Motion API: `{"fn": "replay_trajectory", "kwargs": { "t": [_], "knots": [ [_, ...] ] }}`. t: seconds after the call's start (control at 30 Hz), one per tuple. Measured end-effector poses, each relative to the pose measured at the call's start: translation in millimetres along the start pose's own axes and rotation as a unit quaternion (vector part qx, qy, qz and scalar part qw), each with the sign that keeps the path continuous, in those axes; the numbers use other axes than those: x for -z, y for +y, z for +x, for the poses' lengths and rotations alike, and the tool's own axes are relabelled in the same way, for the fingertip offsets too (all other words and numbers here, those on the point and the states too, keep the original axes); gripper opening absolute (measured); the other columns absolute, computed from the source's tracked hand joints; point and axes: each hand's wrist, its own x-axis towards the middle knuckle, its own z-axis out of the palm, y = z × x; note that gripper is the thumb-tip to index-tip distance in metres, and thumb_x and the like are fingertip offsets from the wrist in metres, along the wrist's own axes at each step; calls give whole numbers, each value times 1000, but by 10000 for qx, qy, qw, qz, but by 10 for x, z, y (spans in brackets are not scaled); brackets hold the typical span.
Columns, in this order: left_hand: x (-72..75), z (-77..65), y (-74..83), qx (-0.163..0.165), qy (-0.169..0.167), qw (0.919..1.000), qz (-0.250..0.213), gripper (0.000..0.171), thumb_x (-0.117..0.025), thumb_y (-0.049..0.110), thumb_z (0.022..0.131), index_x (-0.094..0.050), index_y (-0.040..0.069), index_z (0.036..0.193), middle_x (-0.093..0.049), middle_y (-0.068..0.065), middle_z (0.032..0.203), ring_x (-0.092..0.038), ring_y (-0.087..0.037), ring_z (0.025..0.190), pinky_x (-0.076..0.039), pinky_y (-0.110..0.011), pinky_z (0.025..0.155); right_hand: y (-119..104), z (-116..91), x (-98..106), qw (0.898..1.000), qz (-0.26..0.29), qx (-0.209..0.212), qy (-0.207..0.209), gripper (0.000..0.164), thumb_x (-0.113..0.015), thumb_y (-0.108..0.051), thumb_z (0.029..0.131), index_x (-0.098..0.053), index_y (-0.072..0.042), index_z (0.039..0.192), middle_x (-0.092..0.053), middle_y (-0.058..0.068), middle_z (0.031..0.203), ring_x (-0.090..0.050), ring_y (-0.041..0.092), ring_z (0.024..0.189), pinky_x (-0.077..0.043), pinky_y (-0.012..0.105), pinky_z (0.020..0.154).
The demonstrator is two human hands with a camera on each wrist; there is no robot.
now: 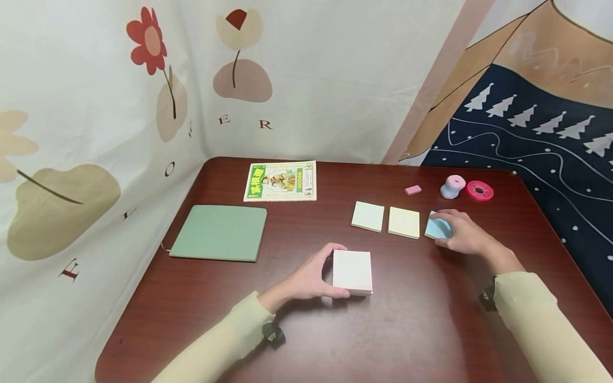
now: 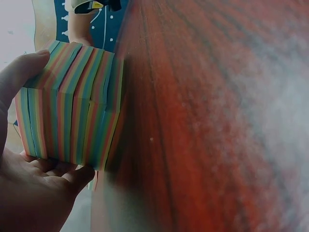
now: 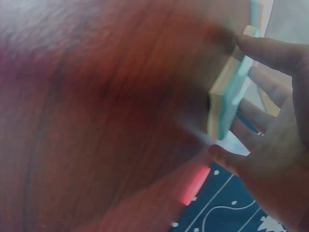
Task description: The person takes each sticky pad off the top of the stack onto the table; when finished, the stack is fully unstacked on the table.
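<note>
My left hand grips a thick stack of sticky note pads at the table's middle, thumb on the near side and fingers on the far side. Its top looks pale pink; in the left wrist view the sides of the stack show coloured stripes. Over to the right, my right hand holds a thin blue-topped sticky note pad at its edges, between thumb and fingers. Left of it lie a yellow pad and a pale mint pad, set apart in a row.
Behind the row are a small pink eraser-like block, a pink and pale blue spool and a bright pink ring. A green notebook-like slab and a booklet lie at left. Printed cloth hangs behind the table.
</note>
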Motion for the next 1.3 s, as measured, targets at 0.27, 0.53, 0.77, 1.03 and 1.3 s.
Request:
{"fn": "replay_trajectory", "kwargs": {
  "t": [0.27, 0.53, 0.77, 1.03, 1.3],
  "knots": [
    [7, 5, 6, -1, -25, 10000, -44, 83, -91, 27, 67, -43, 22, 134, -57, 7, 118, -52, -14, 111, -40, -41, 99, -357, -39, 128, 9948, -353, 751, 594, 69, -82, -24, 76, -53, -5, 136, -40, 26, 141, -35, 45, 124, -40, 67, 90],
    [7, 8, -21, -53, -62, 10000, 25, 85, -92, 29, 65, -42, 21, 134, -56, 8, 120, -51, -12, 112, -40, -40, 100, -1139, -114, -44, 9745, -265, 2133, 650, 62, -80, -31, 81, -58, -10, 135, -49, 16, 139, -43, 35, 126, -40, 55, 99],
    [-5, 12, -20, -14, -115, 9999, 126, 86, -91, 29, 67, -40, 20, 136, -55, 7, 120, -52, -13, 106, -43, -37, 94, -1705, -284, -341, 9526, -132, 3038, 71, 69, -75, -52, 82, -55, -18, 139, -43, 4, 147, -42, 23, 132, -39, 47, 104],
    [-15, 7, -28, 60, -133, 9997, 213, 86, -91, 28, 67, -40, 21, 136, -54, 5, 125, -52, -13, 109, -41, -38, 97, -1882, -324, -533, 9438, -459, 3272, -37, 75, -78, -47, 80, -51, -15, 142, -46, 9, 144, -44, 24, 130, -39, 46, 104],
    [-20, 9, -39, 104, -165, 9995, 268, 84, -90, 29, 68, -40, 22, 135, -54, 5, 125, -53, -12, 105, -43, -36, 94, -1919, -329, -578, 9492, -568, 3095, 46, 70, -82, -37, 77, -54, -19, 139, -50, 3, 137, -52, 18, 118, -48, 39, 91]
  ]
}}
